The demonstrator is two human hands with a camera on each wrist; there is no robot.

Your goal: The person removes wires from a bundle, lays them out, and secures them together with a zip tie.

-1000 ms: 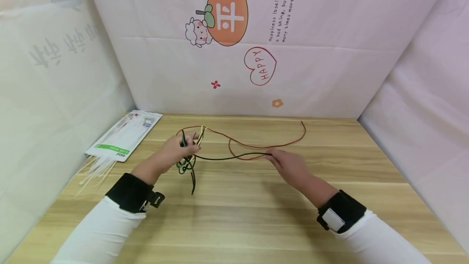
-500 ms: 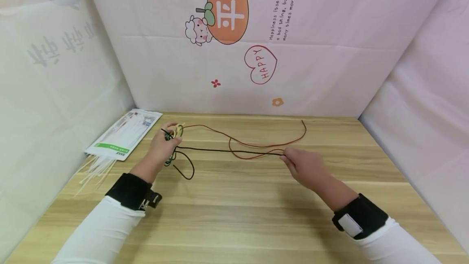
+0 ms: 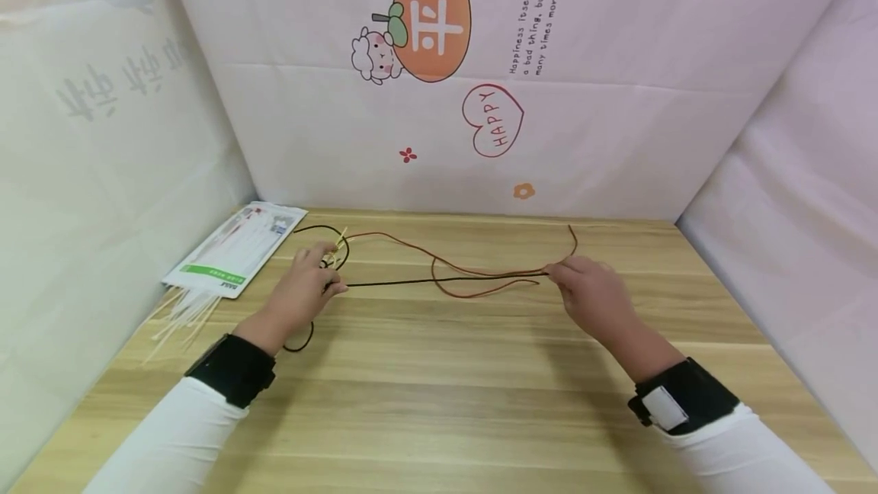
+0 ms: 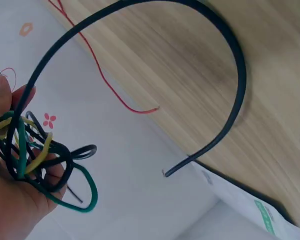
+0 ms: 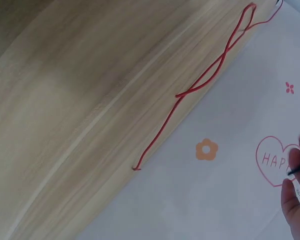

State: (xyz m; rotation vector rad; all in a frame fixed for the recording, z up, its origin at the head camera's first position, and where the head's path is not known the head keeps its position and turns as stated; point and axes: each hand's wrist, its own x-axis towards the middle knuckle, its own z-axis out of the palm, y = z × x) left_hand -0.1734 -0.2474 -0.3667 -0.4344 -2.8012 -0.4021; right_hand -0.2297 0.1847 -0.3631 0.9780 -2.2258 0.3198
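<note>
My left hand [image 3: 298,292] grips a tangled bundle of wires [image 4: 35,150], black, green and yellow, above the left part of the table. The thumb and fingers of my right hand [image 3: 597,296] pinch the tip of a black wire [image 3: 391,282]. That wire runs nearly straight between the two hands. One loose black end [image 4: 240,90] arcs out of the bundle in the left wrist view. Behind the stretched wire, a thin red wire [image 3: 466,296] lies in bends along the table's back. In the right wrist view, the right fingers [image 5: 289,197] show at the edge.
At the back left lies a white printed packet [image 3: 236,250] with a green stripe. Several thin pale strips [image 3: 181,319] stick out from under its near end. A printed cloth [image 3: 583,143] stands upright along the table's back edge, with more cloth at both sides.
My hands have moved apart, the right to the right and the left to the left with the bundle. The black wire between them, sagging a second ago, is now straight.
</note>
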